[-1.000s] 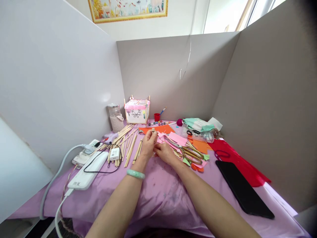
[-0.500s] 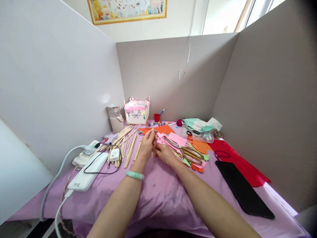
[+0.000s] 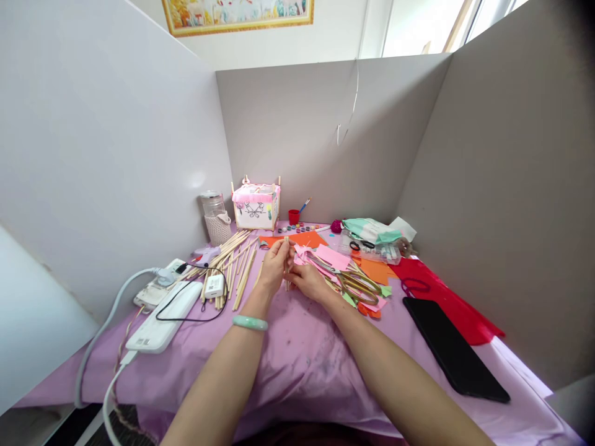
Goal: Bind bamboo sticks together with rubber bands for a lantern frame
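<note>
Upright between my two hands is a short bundle of wooden sticks (image 3: 287, 263); how many sticks it has I cannot tell. My left hand (image 3: 275, 265) is closed round its upper part, with a green bangle on that wrist. Lower down, my right hand (image 3: 307, 280) pinches the same sticks from the right. Loose wooden sticks (image 3: 244, 279) lie to the left of my hands. Just right of them are pink paper pieces (image 3: 333, 257) and gold-handled scissors (image 3: 360, 288). An orange sheet (image 3: 302, 239) lies behind my hands.
A decorated box of paper and sticks (image 3: 255, 207) stands at the back, beside a jar (image 3: 216, 220) and a red cup (image 3: 294, 217). Left are a white power bank (image 3: 165, 322) and cables. A black phone (image 3: 455, 350) and red cloth (image 3: 446, 303) lie right. Grey panels (image 3: 316, 136) enclose the table.
The view has tilted down slightly. Both hands keep hold of the sticks; the lower end of the bundle now shows more clearly below my right fingers.
</note>
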Demonstrator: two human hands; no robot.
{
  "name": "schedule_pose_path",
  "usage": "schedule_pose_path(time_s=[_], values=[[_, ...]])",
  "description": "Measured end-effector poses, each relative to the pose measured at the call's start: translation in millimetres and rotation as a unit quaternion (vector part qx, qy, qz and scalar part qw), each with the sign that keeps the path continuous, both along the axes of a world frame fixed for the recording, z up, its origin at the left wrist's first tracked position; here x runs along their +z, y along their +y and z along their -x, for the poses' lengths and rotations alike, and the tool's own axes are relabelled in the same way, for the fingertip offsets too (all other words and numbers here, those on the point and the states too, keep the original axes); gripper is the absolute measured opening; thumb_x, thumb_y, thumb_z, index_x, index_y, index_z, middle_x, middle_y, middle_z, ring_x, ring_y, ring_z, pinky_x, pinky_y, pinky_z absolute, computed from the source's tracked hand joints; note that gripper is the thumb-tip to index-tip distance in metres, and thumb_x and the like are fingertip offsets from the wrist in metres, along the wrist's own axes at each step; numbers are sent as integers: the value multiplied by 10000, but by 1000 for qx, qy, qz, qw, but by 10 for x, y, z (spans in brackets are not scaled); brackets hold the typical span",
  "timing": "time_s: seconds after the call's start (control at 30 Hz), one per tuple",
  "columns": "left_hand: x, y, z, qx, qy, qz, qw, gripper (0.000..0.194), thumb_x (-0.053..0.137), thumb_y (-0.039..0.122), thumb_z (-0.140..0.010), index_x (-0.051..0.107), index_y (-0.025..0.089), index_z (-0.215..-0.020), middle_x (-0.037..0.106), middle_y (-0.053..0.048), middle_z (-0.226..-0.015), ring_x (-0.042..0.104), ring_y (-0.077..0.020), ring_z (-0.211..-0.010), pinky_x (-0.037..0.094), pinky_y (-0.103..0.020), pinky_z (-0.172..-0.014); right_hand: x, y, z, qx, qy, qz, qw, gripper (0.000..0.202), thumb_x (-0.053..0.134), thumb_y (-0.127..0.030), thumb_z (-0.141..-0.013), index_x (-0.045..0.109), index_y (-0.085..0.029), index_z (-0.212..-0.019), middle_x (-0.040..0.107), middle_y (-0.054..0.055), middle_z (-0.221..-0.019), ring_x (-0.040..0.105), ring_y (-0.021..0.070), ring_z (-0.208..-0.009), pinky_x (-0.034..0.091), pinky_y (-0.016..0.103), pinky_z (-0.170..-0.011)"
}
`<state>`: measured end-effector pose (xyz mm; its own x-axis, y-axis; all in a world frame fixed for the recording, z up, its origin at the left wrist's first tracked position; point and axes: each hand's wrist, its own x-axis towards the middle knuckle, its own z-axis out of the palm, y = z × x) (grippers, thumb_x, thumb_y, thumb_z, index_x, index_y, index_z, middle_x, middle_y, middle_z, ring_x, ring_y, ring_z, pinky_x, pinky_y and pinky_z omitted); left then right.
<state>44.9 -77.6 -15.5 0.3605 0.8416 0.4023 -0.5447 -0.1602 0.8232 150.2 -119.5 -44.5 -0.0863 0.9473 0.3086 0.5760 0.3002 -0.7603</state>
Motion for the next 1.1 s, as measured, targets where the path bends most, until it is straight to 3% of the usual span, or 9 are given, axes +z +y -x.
schedule_pose_path(time_s=[0.3, 0.47, 0.57, 0.67, 0.73, 0.8, 0.87, 0.97, 1.1], values=[[81, 10, 114, 27, -93, 11, 995, 226, 607, 393, -812, 549, 177, -846, 453, 38, -601, 403, -57, -484, 338, -186, -463, 12, -37, 22, -15, -81, 7, 997, 197, 561, -217, -795, 604, -169, -610, 576, -21, -536, 479, 91, -499, 321, 213, -526], [95, 114, 188, 50, -211, 29, 976, 177, 632, 340, -801, 539, 189, -804, 525, 33, -637, 506, -63, -548, 440, -198, -572, 67, 16, -92, -5, 99, -7, 995, 176, 543, -274, -811, 622, -164, -699, 631, -9, -638, 549, 87, -528, 385, 200, -520], [58, 167, 213, 77, -211, 52, 973, 194, 672, 319, -760, 559, 165, -790, 634, -11, -791, 627, -110, -759, 498, -261, -748, 181, 42, -221, -43, 304, -46, 950, 212, 613, -369, -760, 617, -160, -721, 610, -18, -603, 526, 86, -489, 404, 200, -476], [12, 128, 187, 76, -85, 76, 991, 233, 687, 333, -730, 601, 135, -819, 675, -61, -851, 659, -168, -805, 518, -314, -743, 315, 37, -400, -84, 487, -96, 864, 273, 717, -400, -657, 581, -169, -709, 582, -41, -589, 487, 64, -467, 409, 189, -468], [-5, 59, 155, 26, 32, 89, 995, 269, 713, 324, -696, 626, 110, -834, 688, -95, -837, 669, -195, -773, 524, -325, -706, 377, 25, -533, -108, 556, -132, 813, 311, 746, -410, -618, 551, -177, -683, 533, -64, -560, 447, 47, -451, 380, 173, -448], [-6, -23, 124, -42, 139, 73, 987, 287, 746, 295, -654, 639, 92, -827, 691, -113, -807, 671, -205, -746, 520, -320, -689, 400, 14, -639, -131, 570, -167, 794, 315, 743, -417, -619, 540, -181, -671, 468, -83, -523, 388, 37, -429, 331, 164, -421], [1, -97, 102, -94, 204, 38, 974, 308, 754, 284, -643, 643, 98, -862, 687, -98, -796, 663, -184, -706, 510, -296, -665, 390, 8, -674, -146, 532, -177, 815, 298, 725, -421, -639, 548, -182, -668, 425, -88, -502, 346, 39, -417, 288, 170, -402], [5, -168, 80, -165, 248, 2, 955, 351, 693, 373, -713, 620, 132, -957, 672, -70, -819, 621, -132, -586, 477, -256, -559, 339, 8, -562, -130, 416, -139, 889, 280, 684, -428, -684, 563, -178, -649, 420, -75, -501, 348, 55, -427, 276, 193, -406], [-14, -158, 77, -197, 235, 26, 952, 363, 622, 480, -756, 583, 123, -808, 566, -7, -622, 438, -54, -391, 334, -191, -390, 266, 25, -338, -66, 264, -80, 959, 310, 584, -464, -776, 596, -172, -672, 494, -39, -564, 439, 95, -506, 356, 223, -492]])
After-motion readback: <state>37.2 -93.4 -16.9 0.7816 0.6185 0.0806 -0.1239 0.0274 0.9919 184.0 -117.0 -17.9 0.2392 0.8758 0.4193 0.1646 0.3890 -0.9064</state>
